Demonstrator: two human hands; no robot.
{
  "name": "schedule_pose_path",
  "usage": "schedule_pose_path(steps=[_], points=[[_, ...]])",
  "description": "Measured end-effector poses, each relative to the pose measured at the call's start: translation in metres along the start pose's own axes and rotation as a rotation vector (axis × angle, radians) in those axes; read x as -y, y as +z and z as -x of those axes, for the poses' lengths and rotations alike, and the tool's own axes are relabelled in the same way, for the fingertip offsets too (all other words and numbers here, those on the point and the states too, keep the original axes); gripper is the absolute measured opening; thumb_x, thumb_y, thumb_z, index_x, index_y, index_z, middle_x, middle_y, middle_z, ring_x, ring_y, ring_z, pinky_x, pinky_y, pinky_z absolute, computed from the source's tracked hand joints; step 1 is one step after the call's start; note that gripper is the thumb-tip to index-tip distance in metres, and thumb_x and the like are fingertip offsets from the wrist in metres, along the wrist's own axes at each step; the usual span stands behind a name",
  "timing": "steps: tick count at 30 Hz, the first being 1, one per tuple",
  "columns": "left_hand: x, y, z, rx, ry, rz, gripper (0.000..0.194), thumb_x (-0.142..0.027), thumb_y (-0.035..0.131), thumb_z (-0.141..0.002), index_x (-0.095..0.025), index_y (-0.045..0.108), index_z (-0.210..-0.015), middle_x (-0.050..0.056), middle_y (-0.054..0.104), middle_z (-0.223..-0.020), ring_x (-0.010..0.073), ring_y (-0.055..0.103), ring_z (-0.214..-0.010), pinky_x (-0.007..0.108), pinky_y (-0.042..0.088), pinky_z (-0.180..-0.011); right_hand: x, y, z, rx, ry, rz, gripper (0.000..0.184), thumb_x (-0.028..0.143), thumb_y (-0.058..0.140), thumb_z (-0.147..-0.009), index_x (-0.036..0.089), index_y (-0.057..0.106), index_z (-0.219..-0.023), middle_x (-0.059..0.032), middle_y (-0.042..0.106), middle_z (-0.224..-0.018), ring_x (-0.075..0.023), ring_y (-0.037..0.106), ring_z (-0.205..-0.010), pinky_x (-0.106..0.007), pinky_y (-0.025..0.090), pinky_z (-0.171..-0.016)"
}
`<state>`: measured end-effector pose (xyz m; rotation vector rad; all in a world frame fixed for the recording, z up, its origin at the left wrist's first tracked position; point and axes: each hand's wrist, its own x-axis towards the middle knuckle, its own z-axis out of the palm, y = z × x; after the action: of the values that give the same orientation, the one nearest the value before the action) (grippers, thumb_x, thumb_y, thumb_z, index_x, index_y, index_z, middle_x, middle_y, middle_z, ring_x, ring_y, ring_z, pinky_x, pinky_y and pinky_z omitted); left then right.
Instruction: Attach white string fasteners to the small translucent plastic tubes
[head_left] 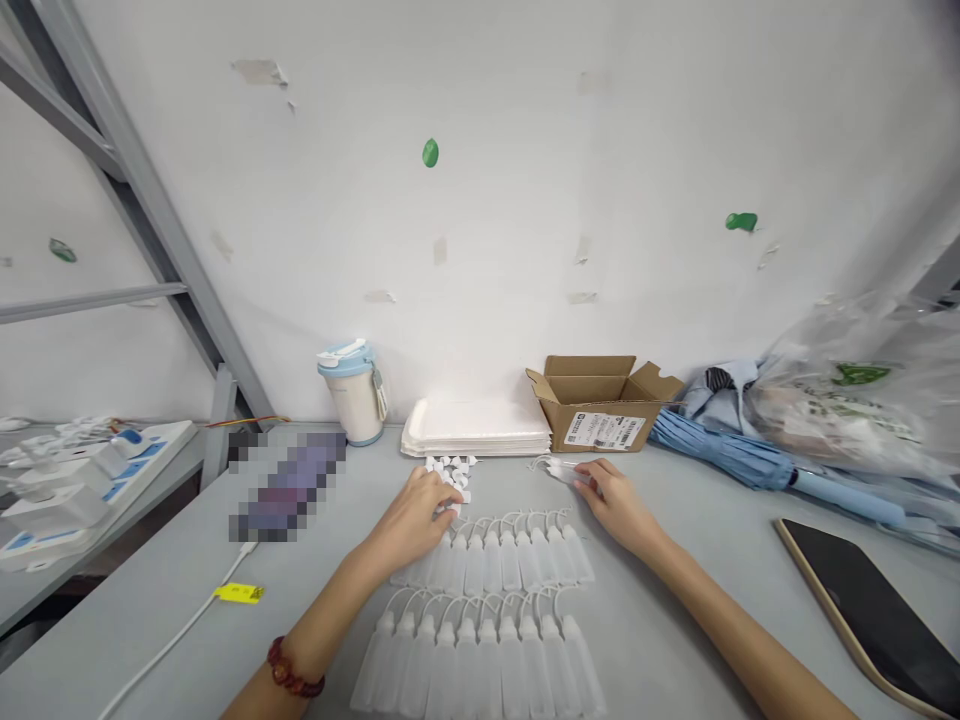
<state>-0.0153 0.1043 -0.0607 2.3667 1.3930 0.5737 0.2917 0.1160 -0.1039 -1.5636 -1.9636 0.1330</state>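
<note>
My left hand (421, 510) is over a small pile of white caps (459, 466), left of centre. Its thumb and forefinger are pinched around a small white cap. My right hand (611, 500) has its fingertips closed on a thin white nozzle tube, beside a few similar white nozzle pieces (559, 468). In front of both hands stretch two rows of translucent white squeeze bottles, a farther row (491, 560) and a nearer row (480, 670). The bottles lie side by side, with thin curved tubes at their necks pointing away from me.
Along the wall stand a blue-lidded cup (352, 400), stacked white trays (476, 428) and an open cardboard box (600, 410). A blue umbrella (720, 450) and plastic bag (840, 410) lie right, near a phone (862, 600). A white cable (172, 640) runs left, near power strips (97, 490).
</note>
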Motion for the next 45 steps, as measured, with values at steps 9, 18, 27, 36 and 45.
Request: schedule_pose_path(steps=[9,18,27,36,45], points=[[0.002,0.002,-0.004,-0.002,-0.019,-0.022,0.023,-0.026,0.049,-0.079,-0.019,0.068,-0.089,0.006,0.057,-0.079,0.0247,0.049,-0.086,0.036,0.042,-0.075,-0.006,0.005,-0.004,-0.066,-0.051,0.002,0.025,0.024,0.040,-0.083,0.014,0.061,-0.094,-0.0108,0.057,-0.090,-0.0210,0.058,-0.070,-0.036,0.049,-0.067],[-0.001,0.006,-0.005,-0.052,0.010,-0.038,0.017,-0.023,0.051,-0.077,-0.017,0.067,-0.082,0.007,0.056,-0.080,0.0244,0.047,-0.087,0.035,0.043,-0.075,-0.005,0.006,-0.005,-0.070,-0.031,0.032,0.026,0.022,0.039,-0.084,0.015,0.061,-0.097,-0.0116,0.056,-0.096,-0.0207,0.058,-0.073,-0.035,0.049,-0.070],[-0.003,0.004,-0.005,-0.166,0.033,0.034,0.015,-0.024,0.051,-0.078,-0.019,0.064,-0.082,0.005,0.055,-0.084,0.0220,0.049,-0.086,0.034,0.044,-0.075,-0.005,0.005,-0.005,-0.061,0.006,0.116,0.024,0.022,0.041,-0.084,0.017,0.060,-0.098,-0.0110,0.056,-0.101,-0.0209,0.059,-0.077,-0.034,0.049,-0.070],[-0.012,0.001,-0.004,-0.216,-0.026,0.100,0.015,-0.025,0.049,-0.078,-0.019,0.062,-0.080,0.004,0.056,-0.079,0.0212,0.052,-0.084,0.031,0.044,-0.069,-0.006,0.000,-0.005,-0.140,0.032,0.156,0.023,0.019,0.040,-0.083,0.016,0.058,-0.097,-0.0125,0.056,-0.103,-0.0246,0.056,-0.091,-0.037,0.047,-0.076],[-0.019,0.007,-0.001,-0.198,-0.064,0.150,0.013,-0.026,0.051,-0.076,-0.019,0.062,-0.078,0.003,0.063,-0.077,0.0206,0.057,-0.080,0.031,0.043,-0.069,0.037,-0.038,0.008,0.096,0.043,0.005,0.017,0.023,0.041,-0.079,0.018,0.055,-0.070,-0.0019,0.059,-0.061,-0.0153,0.053,-0.056,-0.025,0.040,-0.055]])
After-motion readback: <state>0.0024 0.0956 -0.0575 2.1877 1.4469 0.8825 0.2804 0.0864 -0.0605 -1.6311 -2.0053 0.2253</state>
